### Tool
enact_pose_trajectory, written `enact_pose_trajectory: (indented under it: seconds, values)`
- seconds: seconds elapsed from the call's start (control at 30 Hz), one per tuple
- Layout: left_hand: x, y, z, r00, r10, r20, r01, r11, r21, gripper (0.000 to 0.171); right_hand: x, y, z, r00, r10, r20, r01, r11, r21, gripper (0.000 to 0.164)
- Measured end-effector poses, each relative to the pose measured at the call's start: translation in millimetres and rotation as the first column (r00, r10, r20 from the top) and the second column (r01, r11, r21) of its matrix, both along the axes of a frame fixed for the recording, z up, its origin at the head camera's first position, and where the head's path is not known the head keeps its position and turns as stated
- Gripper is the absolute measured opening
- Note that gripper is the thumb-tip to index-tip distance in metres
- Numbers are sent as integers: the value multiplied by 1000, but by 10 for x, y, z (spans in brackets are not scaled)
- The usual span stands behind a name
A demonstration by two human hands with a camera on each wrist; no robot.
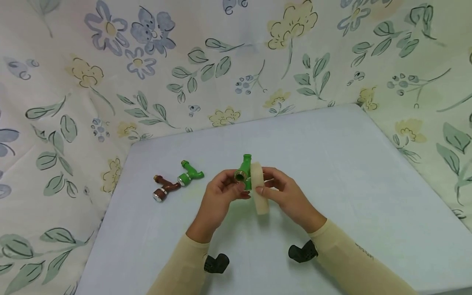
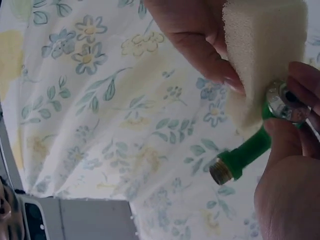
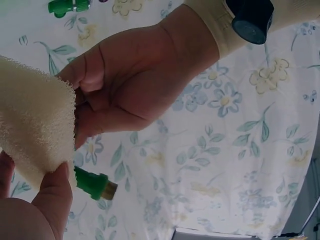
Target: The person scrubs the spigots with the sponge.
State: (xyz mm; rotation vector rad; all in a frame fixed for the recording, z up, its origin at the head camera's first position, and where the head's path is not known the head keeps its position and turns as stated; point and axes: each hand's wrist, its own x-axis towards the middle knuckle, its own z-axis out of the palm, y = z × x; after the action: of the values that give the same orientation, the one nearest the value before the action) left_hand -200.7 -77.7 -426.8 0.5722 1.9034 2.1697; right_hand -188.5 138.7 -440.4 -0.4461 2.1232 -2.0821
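Note:
My left hand [image 1: 222, 196] holds a green tap [image 1: 244, 168] by its body, thumb and fingers around it. In the left wrist view the tap's brass threaded end [image 2: 221, 171] points down and left, and its silvery collar [image 2: 287, 103] shows between the fingertips. A thick cream sponge [image 1: 260, 192] is pinched between thumb and fingers of my right hand [image 1: 285, 192]. The sponge stands on edge right against the tap's side. From the right wrist, the sponge [image 3: 35, 115] hides most of the tap, with only its green and brass end [image 3: 95, 184] showing below.
To the left on the white table [image 1: 332, 164] lie another green tap [image 1: 190, 173] and a dark red tap [image 1: 165, 188], close together. Floral cloth [image 1: 228, 69] hangs behind the table and at its sides. Black wrist cameras [image 1: 216, 263] are strapped on both sleeves.

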Motion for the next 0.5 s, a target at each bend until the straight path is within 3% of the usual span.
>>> enact_pose_trajectory:
  seconds: [0.23, 0.5]
  values:
    - [-32, -1, -48, 997, 78, 16, -79, 996, 45, 24, 146, -66, 247, 997, 14, -70, -13, 1000, 13, 47]
    - [0, 36, -45, 987, 161, 15, -161, 987, 28, 38, 86, -107, 29, 994, 34, -100, -33, 999, 11, 50]
